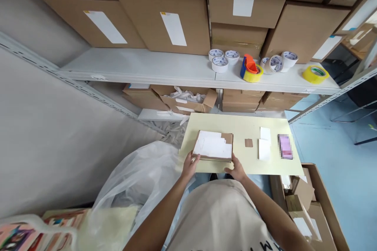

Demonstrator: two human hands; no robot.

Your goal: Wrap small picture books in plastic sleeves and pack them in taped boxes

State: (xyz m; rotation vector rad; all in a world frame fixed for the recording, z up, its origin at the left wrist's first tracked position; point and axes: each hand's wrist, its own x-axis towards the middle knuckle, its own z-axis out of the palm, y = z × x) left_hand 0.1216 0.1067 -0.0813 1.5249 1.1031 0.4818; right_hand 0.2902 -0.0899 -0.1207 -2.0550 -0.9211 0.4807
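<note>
A flat cardboard box (227,137) lies on the pale yellow table (241,125) in front of me, with overlapping white paper sheets (212,147) on top. My left hand (190,164) grips its near left corner, thumb along the edge. At the near right corner, my right hand (236,169) holds the box's side, its fingers partly hidden. To the right of the box lie a small brown cardboard piece (249,142), white cards (264,149) and a purple, blurred rectangular item (285,146).
Shelves (141,60) behind the table carry large cartons (176,19), several tape rolls (220,64) and a red-and-blue tape dispenser (249,64). Clear plastic sheeting (132,180) bulges at the table's left. An open carton (326,204) with smaller boxes stands at lower right.
</note>
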